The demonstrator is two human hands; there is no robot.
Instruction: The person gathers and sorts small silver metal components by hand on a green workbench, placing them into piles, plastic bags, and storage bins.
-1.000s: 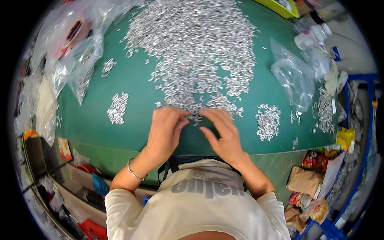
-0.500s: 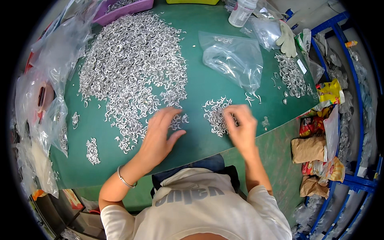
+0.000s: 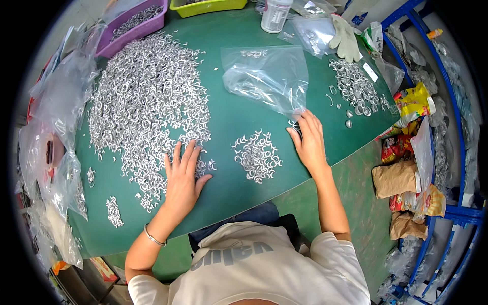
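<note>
A large heap of small silver metal pieces, mostly curved like open rings (image 3: pixel 147 91), spreads over the left half of the green table (image 3: pixel 229 119). My left hand (image 3: pixel 182 180) lies at the heap's near right edge, fingers spread and stretched, with nothing gripped in it. A smaller pile of similar curved pieces (image 3: pixel 257 156) sits between my hands. To its right, my right hand (image 3: pixel 311 142) rests open by the lower corner of a clear plastic bag (image 3: pixel 269 76). A few curved pieces (image 3: pixel 294 125) show between its thumb and fingers, partly hidden by the hand.
Purple (image 3: pixel 133 29) and yellow-green (image 3: pixel 207 7) bins stand at the far edge, near a white bottle (image 3: pixel 276 15). A pale glove (image 3: pixel 345 39) and a pile of rings (image 3: pixel 356 89) lie far right. Beyond are packets and blue shelving (image 3: pixel 460 214). Clear plastic hangs at left.
My right hand has moved off the small pile, over to the pieces by the bag's corner, and its fingers have opened. My left fingers are more spread. The view has shifted.
</note>
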